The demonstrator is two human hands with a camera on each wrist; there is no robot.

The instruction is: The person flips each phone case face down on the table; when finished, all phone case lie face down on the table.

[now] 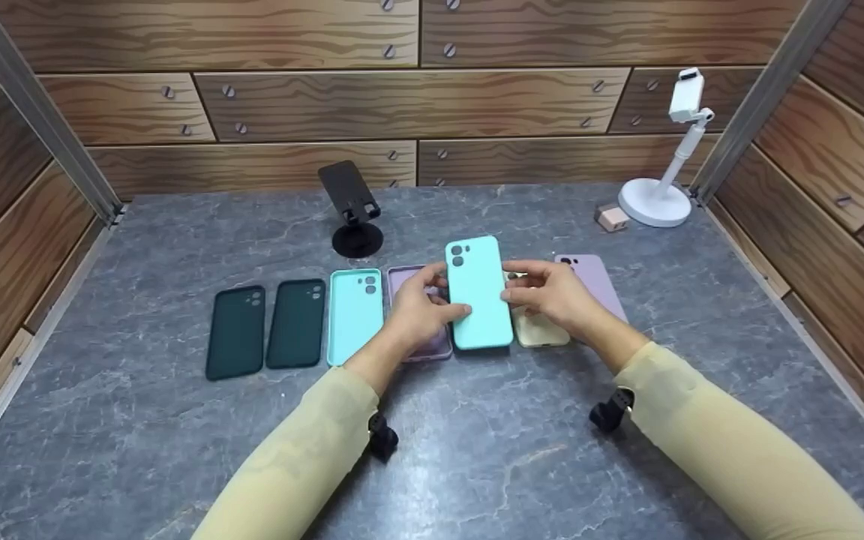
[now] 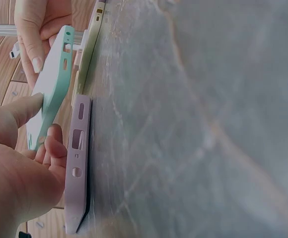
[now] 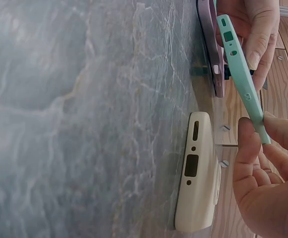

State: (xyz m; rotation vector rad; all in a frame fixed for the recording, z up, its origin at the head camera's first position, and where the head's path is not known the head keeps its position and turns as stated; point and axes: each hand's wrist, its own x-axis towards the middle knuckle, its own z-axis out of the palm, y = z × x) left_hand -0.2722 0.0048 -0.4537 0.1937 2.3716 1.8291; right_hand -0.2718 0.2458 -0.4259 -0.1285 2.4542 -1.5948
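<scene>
A turquoise phone case [image 1: 481,300] is held tilted above the table, its back with the camera cutouts facing up. My left hand [image 1: 417,311] grips its left side, thumb on the back face and fingers beneath. On the opposite edge, my right hand [image 1: 552,292] pinches the case between thumb and fingers, as the right wrist view also shows. Below lie a purple case [image 1: 438,352], partly hidden by the left hand, and a cream case [image 1: 543,331], partly covered by the right. A lilac case [image 1: 595,279] lies just beyond the right hand.
Left of the hands lie another turquoise case [image 1: 354,307] and two dark green cases [image 1: 235,334], inner sides up. A black phone stand [image 1: 357,240] is behind the row. At the back right are a white stand [image 1: 655,202] and a small beige block [image 1: 613,218]. Wood-patterned walls enclose the table.
</scene>
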